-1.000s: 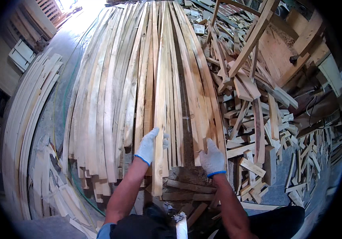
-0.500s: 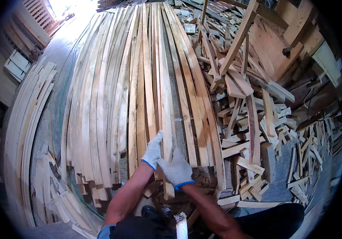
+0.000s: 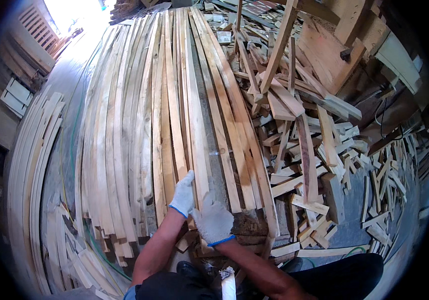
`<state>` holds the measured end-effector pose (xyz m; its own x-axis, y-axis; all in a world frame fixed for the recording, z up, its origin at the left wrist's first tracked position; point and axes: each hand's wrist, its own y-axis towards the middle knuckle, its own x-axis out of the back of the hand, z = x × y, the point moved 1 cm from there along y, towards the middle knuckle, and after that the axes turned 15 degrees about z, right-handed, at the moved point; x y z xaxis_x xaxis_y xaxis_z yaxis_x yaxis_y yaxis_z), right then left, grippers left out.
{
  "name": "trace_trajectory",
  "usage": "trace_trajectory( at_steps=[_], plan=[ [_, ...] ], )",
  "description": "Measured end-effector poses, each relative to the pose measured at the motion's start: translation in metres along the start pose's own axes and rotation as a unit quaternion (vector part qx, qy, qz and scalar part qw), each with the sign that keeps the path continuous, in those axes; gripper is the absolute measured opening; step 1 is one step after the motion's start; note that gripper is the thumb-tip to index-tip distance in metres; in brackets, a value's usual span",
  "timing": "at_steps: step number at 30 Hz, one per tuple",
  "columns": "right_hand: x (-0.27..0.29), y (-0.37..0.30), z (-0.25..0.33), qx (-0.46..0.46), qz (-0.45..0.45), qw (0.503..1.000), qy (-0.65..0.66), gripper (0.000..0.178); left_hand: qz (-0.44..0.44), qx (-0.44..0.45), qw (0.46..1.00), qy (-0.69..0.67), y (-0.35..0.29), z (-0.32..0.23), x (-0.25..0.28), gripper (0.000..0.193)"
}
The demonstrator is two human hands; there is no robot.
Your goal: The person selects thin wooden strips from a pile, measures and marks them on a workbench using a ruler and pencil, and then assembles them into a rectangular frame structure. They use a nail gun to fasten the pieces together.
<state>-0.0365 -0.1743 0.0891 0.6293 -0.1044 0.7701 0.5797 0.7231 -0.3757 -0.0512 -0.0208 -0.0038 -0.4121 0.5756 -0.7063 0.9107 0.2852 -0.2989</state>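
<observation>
Head cam: plank point(image 3: 199, 165) just R of L grip point(image 3: 182, 194), R grip point(image 3: 215, 220) over nr end; can't tell if either closed.

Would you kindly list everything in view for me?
Long boards: many, pale to tan, centre
Stacked strips: several, pale, left
Offcuts: many, pale, right and lower left
Cords: at least two, green and yellow, left
Slatted panel: one, brown, upper left
Panelled piece: one, white, left
Slanting beam: one, tan, upper right
Cylinder: one, white, bottom centre
Shoe: at least one, black, bottom
Left hand: one, white glove, blue cuff, near board ends
Right hand: one, white glove, blue cuff, beside left hand
</observation>
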Motion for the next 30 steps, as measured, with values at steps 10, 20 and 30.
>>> trace_trajectory(
  at_steps=[10, 20, 30],
  plan=[
    [-0.002, -0.013, 0.006, -0.032, -0.014, 0.991, 0.131, 0.088, 0.007, -0.031, 0.999, -0.018, -0.003, 0.004, 0.002, 0.051],
    [-0.023, 0.007, -0.037, -0.066, 0.224, 0.739, 0.633, 0.041, 0.048, 0.049, 0.998, 0.002, -0.015, 0.002, -0.006, 0.044],
    [-0.064, -0.034, -0.075, -0.102, 0.224, 0.717, 0.652, 0.034, -0.013, 0.02, 0.996, 0.082, 0.004, 0.016, -0.006, 0.056]
  ],
)
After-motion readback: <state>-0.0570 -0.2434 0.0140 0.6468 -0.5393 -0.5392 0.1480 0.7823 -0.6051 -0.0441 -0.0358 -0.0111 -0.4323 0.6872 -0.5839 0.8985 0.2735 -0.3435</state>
